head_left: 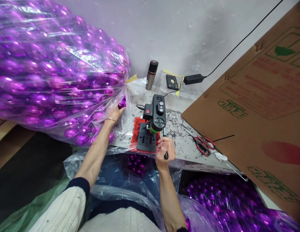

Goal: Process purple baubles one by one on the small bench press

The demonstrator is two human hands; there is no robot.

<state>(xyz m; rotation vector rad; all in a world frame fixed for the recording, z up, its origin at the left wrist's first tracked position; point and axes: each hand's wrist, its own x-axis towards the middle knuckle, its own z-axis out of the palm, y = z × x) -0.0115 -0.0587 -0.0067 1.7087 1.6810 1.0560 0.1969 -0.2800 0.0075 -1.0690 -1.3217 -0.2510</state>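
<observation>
A small black bench machine [159, 111] with two round vents, knobs and a red switch stands on the worktable. My right hand [165, 149] is closed round its lever handle [166, 156], just right of the slotted black base plate [147, 137]. Off to the left, at the gathered mouth of a large clear bag [55, 64] full of shiny purple baubles, my left hand [116, 113] has its fingers on a purple bauble [122, 103]. Part of this bauble is hidden by the fingers. Nothing shows on the base plate.
Behind the machine are a steel flask [151, 74], a black panel [172, 82] and a power adapter [194, 79]. Red-handled scissors [203, 145] lie near a big cardboard box [261, 106]. Dark shreds litter the worktable [174, 129]. Below the edge are more purple baubles [227, 199].
</observation>
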